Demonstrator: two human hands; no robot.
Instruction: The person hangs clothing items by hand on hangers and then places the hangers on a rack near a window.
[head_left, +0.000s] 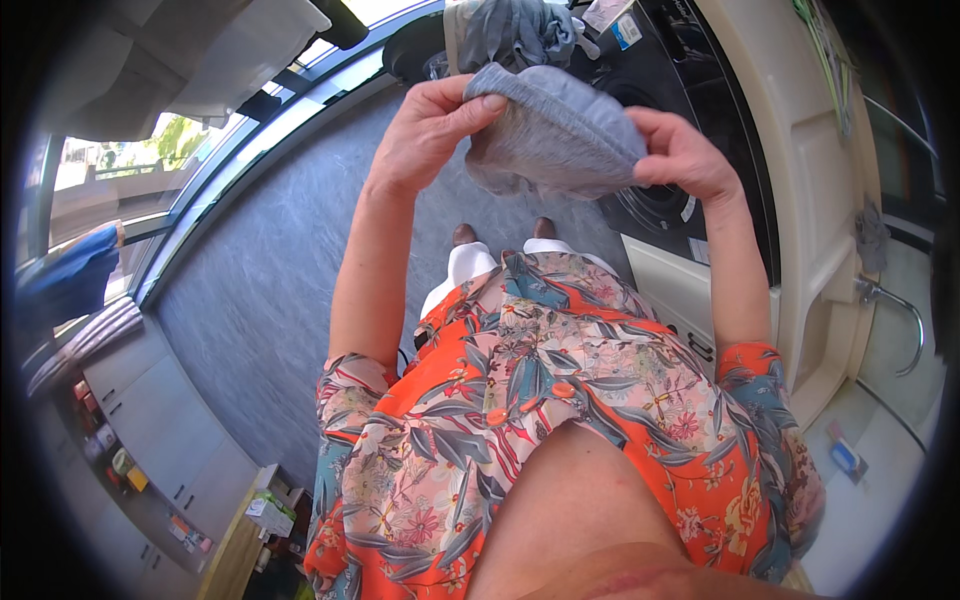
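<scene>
Stretched between my two hands is a grey knit garment, its thick band running along the upper side. My left hand pinches one end of the band, thumb on top. At the other end my right hand grips the cloth between thumb and fingers. The garment hangs in the air over the floor, and its folds keep me from telling what kind it is. Beyond it, a heap of grey-blue clothes lies at the top of the view, close to a black front-loading washing machine.
A pale counter with a moulded washbasin and a chrome tap runs along the right. Clothes hang by the windows at upper left. Grey cabinets stand at lower left. Grey floor lies between.
</scene>
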